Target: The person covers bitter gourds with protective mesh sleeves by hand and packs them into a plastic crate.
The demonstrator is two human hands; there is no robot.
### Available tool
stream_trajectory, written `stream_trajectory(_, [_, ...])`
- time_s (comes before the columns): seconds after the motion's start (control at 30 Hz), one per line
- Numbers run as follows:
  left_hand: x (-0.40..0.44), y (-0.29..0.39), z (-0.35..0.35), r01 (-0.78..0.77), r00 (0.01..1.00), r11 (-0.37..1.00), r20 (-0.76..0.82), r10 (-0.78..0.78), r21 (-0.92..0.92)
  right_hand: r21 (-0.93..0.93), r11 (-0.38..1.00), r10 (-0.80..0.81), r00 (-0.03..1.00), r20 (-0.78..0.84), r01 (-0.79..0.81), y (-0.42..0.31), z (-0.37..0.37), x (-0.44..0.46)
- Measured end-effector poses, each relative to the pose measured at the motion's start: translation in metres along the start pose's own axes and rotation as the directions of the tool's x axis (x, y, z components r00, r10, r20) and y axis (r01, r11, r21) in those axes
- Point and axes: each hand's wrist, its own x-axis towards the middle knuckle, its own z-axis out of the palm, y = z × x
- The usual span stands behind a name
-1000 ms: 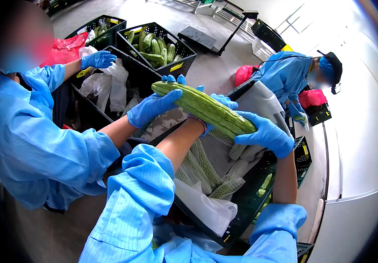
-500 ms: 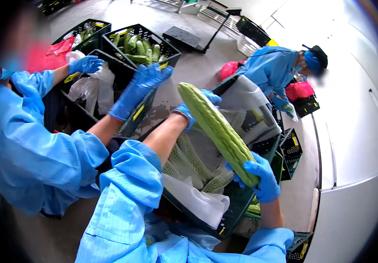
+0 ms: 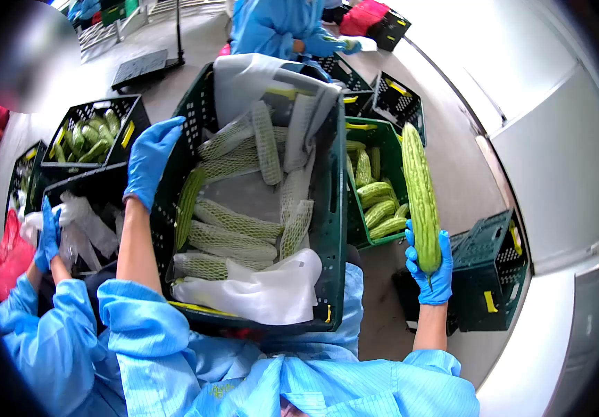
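Note:
Upright in my right hand (image 3: 429, 278) is a long pale-green bitter melon (image 3: 421, 187), gripped near its lower end, to the right of the crates. My left hand (image 3: 152, 163), blue-gloved, has its fingers stretched out beside the left rim of a dark green crate (image 3: 328, 229). Whether it touches the rim I cannot tell. Several melons in white foam nets (image 3: 233, 219) lie in this crate, along with one bare darker-green melon (image 3: 188, 208) against its left wall. White liner sheeting (image 3: 271, 288) folds over the near and far ends.
Right of the main crate, a green crate (image 3: 376, 240) holds bare bitter melons (image 3: 380, 201). An angled dark crate (image 3: 487, 278) stands farther right. At left are a crate of melons (image 3: 91, 139) and a co-worker's gloved hands (image 3: 49, 233) by plastic bags (image 3: 84, 226). Another person (image 3: 271, 28) works ahead.
My view has turned. The bitter melon, earlier tilted across the crate between both hands, is now upright at the right in my right hand alone. My left hand has let go and moved left.

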Motion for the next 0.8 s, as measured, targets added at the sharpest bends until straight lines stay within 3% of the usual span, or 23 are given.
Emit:
stream_trajectory(0.1, [0.001,-0.002,0.000,-0.015,1.000,1.000,0.016,0.015,0.020,-0.149,0.989,-0.019,0.971,-0.239,-0.018,0.010,-0.053,0.005])
stream_trajectory(0.2, [-0.001,0.015,-0.001,0.046,0.998,0.999,0.047,-0.047,0.018,-0.093,0.992,0.046,0.939,-0.341,-0.082,0.028,-0.104,0.028])
stream_trajectory(0.23, [0.000,0.012,-0.001,0.112,0.992,0.991,0.066,-0.107,-0.076,-0.072,0.992,0.072,0.922,-0.380,-0.107,0.035,-0.115,0.037])
stream_trajectory(0.3, [0.001,0.010,-0.002,0.120,0.991,0.988,0.078,-0.112,-0.099,-0.124,0.975,0.103,0.869,-0.485,-0.185,0.051,-0.137,0.059])
stream_trajectory(0.37, [0.001,0.009,-0.003,0.153,0.986,0.982,0.088,-0.144,-0.111,-0.054,0.988,0.103,0.876,-0.471,-0.146,0.064,-0.147,0.079])
stream_trajectory(0.43, [0.002,0.010,-0.002,0.121,0.990,0.992,0.082,-0.119,-0.021,0.011,0.985,0.158,0.859,-0.487,-0.175,0.073,-0.162,0.105])
stream_trajectory(0.5, [0.001,0.011,0.000,0.159,0.985,0.986,0.075,-0.155,-0.054,0.092,0.973,0.231,0.851,-0.471,-0.213,0.081,-0.179,0.134])
stream_trajectory(0.8, [-0.001,0.036,0.005,0.244,0.968,0.969,0.047,-0.245,0.029,-0.302,0.937,-0.065,0.765,-0.641,-0.173,0.066,-0.248,0.263])
